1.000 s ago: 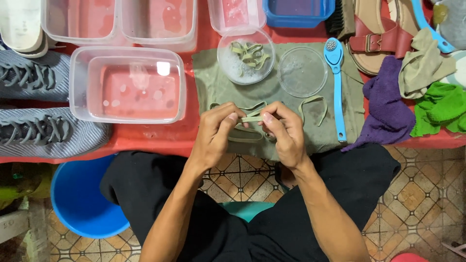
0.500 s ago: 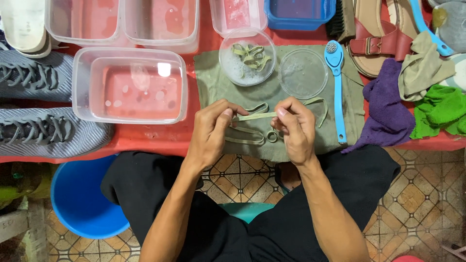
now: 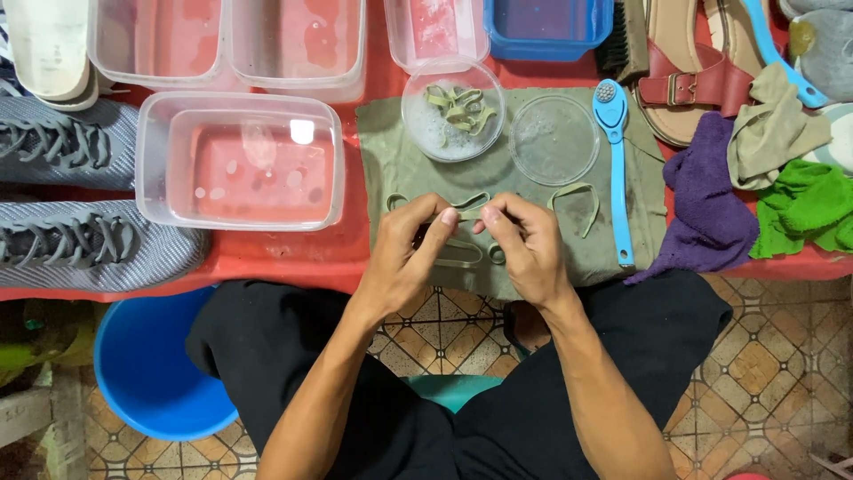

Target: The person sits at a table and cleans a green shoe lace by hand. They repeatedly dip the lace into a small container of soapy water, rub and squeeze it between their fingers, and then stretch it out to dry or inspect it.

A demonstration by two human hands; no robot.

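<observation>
Left hand (image 3: 404, 253) and right hand (image 3: 524, 244) meet over the olive cloth (image 3: 391, 169), fingertips pinched together on one grey-green lace (image 3: 464, 213); more lace loops lie on the cloth under and beside them; round bowl (image 3: 453, 111) above holds soaking laces; blue brush (image 3: 615, 169) lies right; grey shoes (image 3: 80, 240) far left.

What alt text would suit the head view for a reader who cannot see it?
A seated person's left hand and right hand pinch a flat grey-green shoelace over an olive cloth on a red table. Above sit a round clear bowl of soaking laces, a blue long-handled brush and grey knit sneakers.
</observation>
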